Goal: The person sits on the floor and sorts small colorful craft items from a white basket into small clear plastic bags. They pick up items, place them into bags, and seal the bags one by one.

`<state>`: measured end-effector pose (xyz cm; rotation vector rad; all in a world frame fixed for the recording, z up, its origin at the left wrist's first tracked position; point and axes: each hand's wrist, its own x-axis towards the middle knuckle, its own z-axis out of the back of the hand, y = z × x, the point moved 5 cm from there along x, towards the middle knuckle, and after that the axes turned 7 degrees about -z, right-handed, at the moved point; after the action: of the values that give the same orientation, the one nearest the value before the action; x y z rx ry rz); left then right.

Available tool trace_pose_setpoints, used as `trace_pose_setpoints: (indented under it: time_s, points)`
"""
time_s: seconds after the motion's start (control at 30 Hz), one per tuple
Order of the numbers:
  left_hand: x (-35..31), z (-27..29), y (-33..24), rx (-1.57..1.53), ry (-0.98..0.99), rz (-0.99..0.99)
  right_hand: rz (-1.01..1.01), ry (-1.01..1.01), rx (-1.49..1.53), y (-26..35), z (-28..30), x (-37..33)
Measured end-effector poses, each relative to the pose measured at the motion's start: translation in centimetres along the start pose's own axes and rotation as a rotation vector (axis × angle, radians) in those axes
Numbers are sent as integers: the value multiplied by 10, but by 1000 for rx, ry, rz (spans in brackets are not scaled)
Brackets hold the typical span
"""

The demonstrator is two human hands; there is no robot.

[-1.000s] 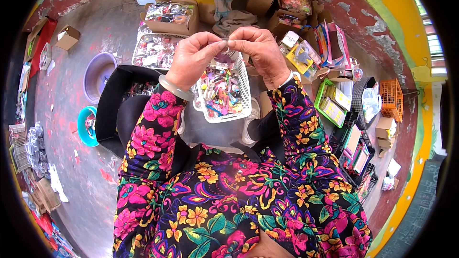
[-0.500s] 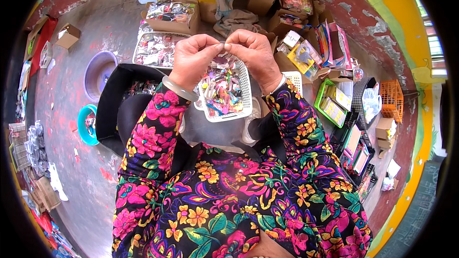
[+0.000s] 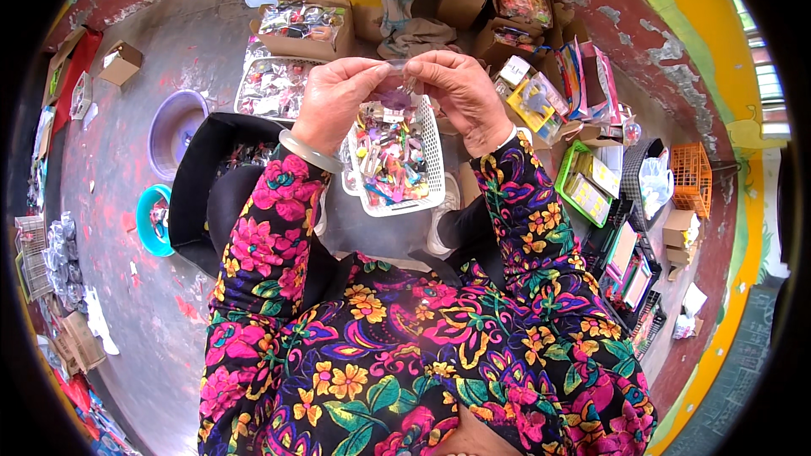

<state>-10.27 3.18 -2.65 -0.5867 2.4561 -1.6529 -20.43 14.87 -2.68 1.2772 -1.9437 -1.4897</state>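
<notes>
Both hands' fingers pinched shut on a small clear packet, left hand, right hand, above white basket

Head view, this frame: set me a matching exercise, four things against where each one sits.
Things:
1. white basket
2. purple basin
3. orange crate
4. small clear bag

Places:
A. on the floor, far right by the wall
B. on the lap, under both hands
C. pinched between left hand and right hand
D. on the floor, left of the person

Pairs: 1-B, 2-D, 3-A, 4-C
</notes>
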Motion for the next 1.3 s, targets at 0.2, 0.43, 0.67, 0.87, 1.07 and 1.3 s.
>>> trace_pose_setpoints:
  time_s: [0.2,0.43,0.67,0.87,1.07,1.3]
  points:
    - [-4,2,-2,12,-65,42,110,-6,-48,6,-9,-4]
    - [-4,1,4,-106,-58,109,92,-61,39,4,-11,-7]
    - [0,-2,3,-118,-72,131,103,-124,52,3,-4,-2]
    - [1,5,14,-143,-47,109,32,-98,132,-1,0,2]
    - [-1,-2,13,-53,3,142,13,-18,25,-3,-6,2]
    - [-1,-6,16,-13,29,136,52,3,30,-7,-6,2]
